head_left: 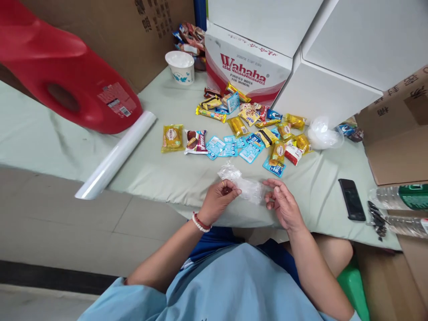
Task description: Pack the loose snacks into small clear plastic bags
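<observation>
A crumpled clear plastic bag (249, 189) is between my hands, near the front edge of the cloth-covered table. My left hand (222, 196) pinches its left side between thumb and fingers. Beside the bag's right end, my right hand (282, 203) has its fingers apart and seems to hold nothing; whether a fingertip touches the plastic I cannot tell. Just beyond lie several wrapped snacks: a yellow-wrapped cake (173, 138), a purple-and-white packet (196, 141), light blue packets (252, 149) and a red-and-white packet (294, 152).
A roll of plastic film (115, 156) lies left beside a large red jug (83, 76). At the back stand a paper cup (180, 67), a Wahaha carton (247, 67) and white boxes (337, 84). A white plastic bundle (323, 133), phone (352, 199) and bottles (388, 198) are right.
</observation>
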Available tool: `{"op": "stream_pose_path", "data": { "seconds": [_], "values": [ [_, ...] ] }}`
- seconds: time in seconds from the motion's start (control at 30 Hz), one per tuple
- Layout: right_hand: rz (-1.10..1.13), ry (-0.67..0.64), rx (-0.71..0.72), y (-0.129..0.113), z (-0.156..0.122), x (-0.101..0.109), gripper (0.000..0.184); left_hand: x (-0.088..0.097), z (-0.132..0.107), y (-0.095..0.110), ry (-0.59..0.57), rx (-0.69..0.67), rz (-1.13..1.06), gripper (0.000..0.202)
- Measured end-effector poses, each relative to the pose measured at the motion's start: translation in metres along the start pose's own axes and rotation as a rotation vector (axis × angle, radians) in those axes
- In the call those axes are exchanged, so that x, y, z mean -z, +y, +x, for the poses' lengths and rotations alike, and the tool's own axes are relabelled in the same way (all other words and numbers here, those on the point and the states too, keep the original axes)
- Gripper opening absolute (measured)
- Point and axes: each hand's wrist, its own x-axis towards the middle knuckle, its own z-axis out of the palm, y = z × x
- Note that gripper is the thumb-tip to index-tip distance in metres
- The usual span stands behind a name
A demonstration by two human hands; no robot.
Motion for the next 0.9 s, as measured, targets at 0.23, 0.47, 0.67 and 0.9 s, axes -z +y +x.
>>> {"op": "stream_pose_path", "data": {
  "seconds": [0.23,0.47,0.67,0.9],
  "values": [
    [-0.227,-0.171,0.023,0.0,0.013,-0.006,0.032,0.0,0.0,0.004,-0.051,-0.174,0.259,0.026],
    [-0.058,0.485,0.202,0.01,0.024,0.053,0.038,0.122,0.054,0.032,0.886,-0.492,0.899,0.049],
    [-0.059,0.59,0.163,0.034,0.017,0.08,0.04,0.114,0.111,0.041,0.467,-0.211,1.16,0.104],
    [-0.296,0.383,0.227,0.031,0.06,0.06,0.039,-0.003,0.164,0.022,0.101,-0.189,1.365,0.114]
  ]
}}
